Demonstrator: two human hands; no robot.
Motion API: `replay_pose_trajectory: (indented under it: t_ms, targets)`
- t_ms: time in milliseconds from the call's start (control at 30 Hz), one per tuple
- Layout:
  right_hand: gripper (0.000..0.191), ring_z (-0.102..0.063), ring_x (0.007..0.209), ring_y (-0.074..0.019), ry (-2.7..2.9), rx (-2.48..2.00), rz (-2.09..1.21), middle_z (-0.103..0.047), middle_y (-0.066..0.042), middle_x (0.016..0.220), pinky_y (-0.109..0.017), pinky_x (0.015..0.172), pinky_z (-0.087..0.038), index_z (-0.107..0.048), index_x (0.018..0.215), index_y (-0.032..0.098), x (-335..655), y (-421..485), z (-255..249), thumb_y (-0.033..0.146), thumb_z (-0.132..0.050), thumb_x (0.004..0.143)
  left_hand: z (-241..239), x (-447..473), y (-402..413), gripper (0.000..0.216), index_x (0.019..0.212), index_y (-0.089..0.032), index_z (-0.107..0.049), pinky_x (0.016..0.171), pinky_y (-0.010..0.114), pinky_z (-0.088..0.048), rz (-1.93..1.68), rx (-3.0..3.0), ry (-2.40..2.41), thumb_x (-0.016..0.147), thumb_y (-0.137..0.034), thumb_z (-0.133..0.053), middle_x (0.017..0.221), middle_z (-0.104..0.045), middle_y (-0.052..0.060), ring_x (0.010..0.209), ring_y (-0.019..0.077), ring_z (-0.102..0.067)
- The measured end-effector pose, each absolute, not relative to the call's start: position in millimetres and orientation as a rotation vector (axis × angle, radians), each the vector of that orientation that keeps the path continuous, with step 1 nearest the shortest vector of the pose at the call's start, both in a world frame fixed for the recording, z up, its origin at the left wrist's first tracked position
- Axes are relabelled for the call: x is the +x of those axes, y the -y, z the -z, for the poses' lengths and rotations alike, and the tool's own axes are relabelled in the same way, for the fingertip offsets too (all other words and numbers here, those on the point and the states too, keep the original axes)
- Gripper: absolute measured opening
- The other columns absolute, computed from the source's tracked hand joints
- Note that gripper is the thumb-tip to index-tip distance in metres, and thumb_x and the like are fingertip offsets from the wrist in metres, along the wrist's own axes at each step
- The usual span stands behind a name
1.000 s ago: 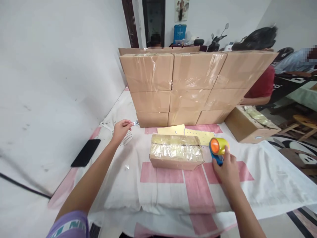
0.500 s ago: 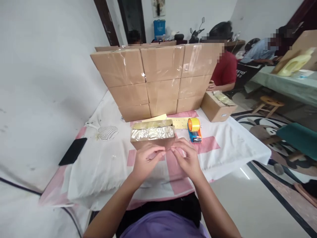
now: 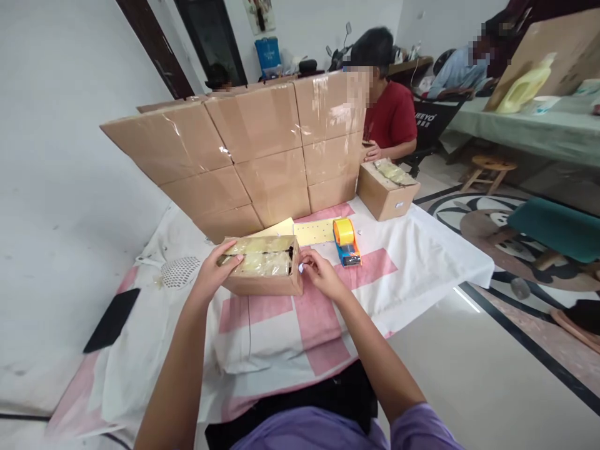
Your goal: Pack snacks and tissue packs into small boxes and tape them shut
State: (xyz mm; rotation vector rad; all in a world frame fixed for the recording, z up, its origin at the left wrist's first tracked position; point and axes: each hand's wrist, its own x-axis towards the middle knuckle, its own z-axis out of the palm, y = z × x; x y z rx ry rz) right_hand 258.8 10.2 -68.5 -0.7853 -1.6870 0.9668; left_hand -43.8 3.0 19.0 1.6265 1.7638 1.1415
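A small cardboard box (image 3: 260,282), its top covered in crinkled clear tape, lies on the pink-and-white cloth (image 3: 281,325) before me. My left hand (image 3: 216,270) rests on the box's left end, fingers curled over the top edge. My right hand (image 3: 317,275) is at the box's right end, pinching a small white piece against the corner. A tape dispenser (image 3: 347,241) with a yellow roll and blue body lies on the cloth just right of my right hand, touched by neither hand.
A wall of taped cardboard boxes (image 3: 253,156) stands behind. A separate box (image 3: 387,187) sits at the right, a person in red (image 3: 391,119) behind it. A black phone (image 3: 112,319) and a white mesh item (image 3: 180,272) lie left. Yellow paper strips (image 3: 314,230) lie behind the box.
My right hand let go of the tape dispenser, which now lies on the cloth. Both hands met in front of the box, then moved onto its two ends. The view swung right.
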Motion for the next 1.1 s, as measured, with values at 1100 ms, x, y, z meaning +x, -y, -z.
replay_pose_trajectory:
  t_ms: [1100]
  targets:
    - [0.006, -0.062, 0.077, -0.0175, 1.499, -0.874, -1.150, -0.065, 0.000, 0.081, -0.031, 0.074, -0.048, -0.059, 0.090, 0.023, 251, -13, 91, 0.027, -0.056, 0.087, -19, -37, 1, 0.052, 0.121, -0.033, -0.072, 0.120, 0.047, -0.038, -1.197, 1.527, -1.820, 0.072, -0.048, -0.081, 0.140, -0.064, 0.002, 0.138, 0.0303, -0.051]
